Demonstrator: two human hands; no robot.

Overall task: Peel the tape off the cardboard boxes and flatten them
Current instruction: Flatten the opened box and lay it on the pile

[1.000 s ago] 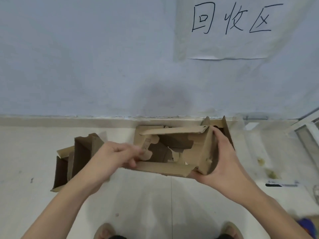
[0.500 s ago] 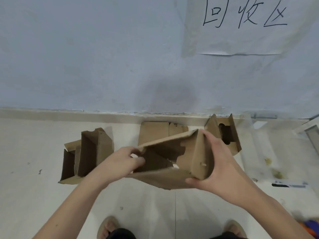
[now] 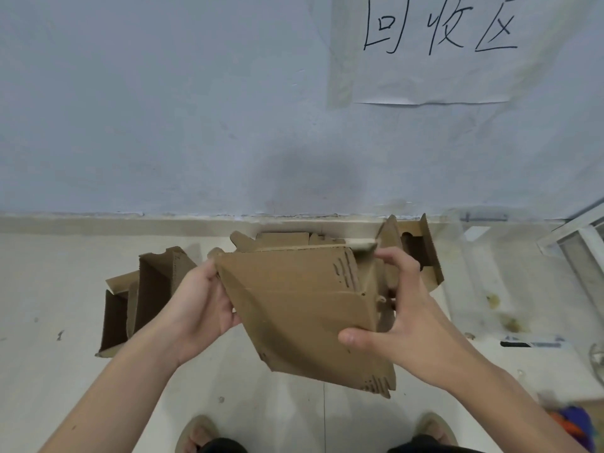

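The cardboard box (image 3: 304, 308) is held in the air above the floor (image 3: 49, 289), its panels already folding in on each other, so the flattening step looks to be in hand; no tape shows on it. The left hand (image 3: 199, 308) grips its left edge, fingers curled behind the board. The right hand (image 3: 402, 318) pinches the right end, thumb under, fingers over a flap. Next it likely needs pressing flat. Another opened box (image 3: 147, 289) lies by the wall (image 3: 163, 125), left; one more (image 3: 421, 253) stands right.

Left hand (image 3: 199, 305), right hand (image 3: 402, 325) grip collapsed cardboard box (image 3: 294, 305) midair.
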